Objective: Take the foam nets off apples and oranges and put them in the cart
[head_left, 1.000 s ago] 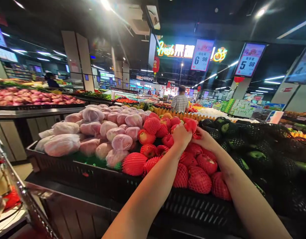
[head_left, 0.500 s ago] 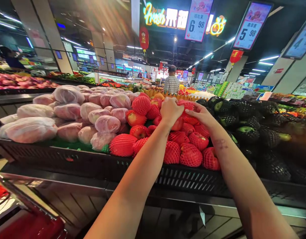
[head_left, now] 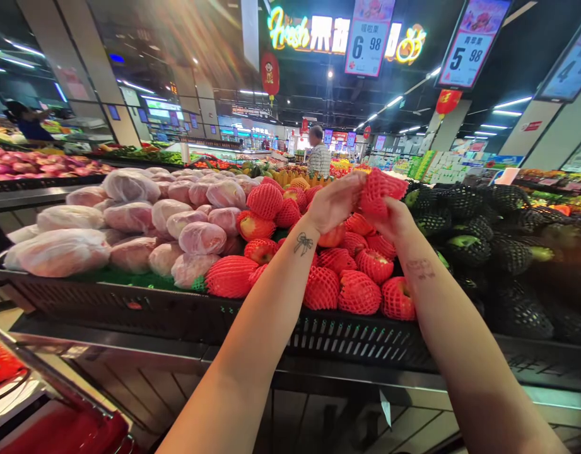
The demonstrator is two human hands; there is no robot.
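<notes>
A red foam fruit net (head_left: 381,193) is up between my two hands, above the pile. How much of an apple is inside it I cannot tell. My right hand (head_left: 397,218) grips it from below and the right, thumb and fingers against the mesh. My left hand (head_left: 336,203) is curled at its left side, the fingertips touching it and partly hidden. Beneath my hands lie several red apples in red foam nets (head_left: 361,291). One apple (head_left: 332,236) just under my left hand shows bare red skin.
Plastic-wrapped pinkish fruit (head_left: 202,236) is heaped to the left. Dark fruit in black nets (head_left: 470,243) lies to the right. A black slatted crate edge (head_left: 356,337) runs along the front. A red cart (head_left: 58,422) stands lower left. A person (head_left: 318,154) is beyond the display.
Both hands have lifted slightly, bringing the red net above the pile. My right hand has turned and now grips it from below. The person beyond has turned sideways.
</notes>
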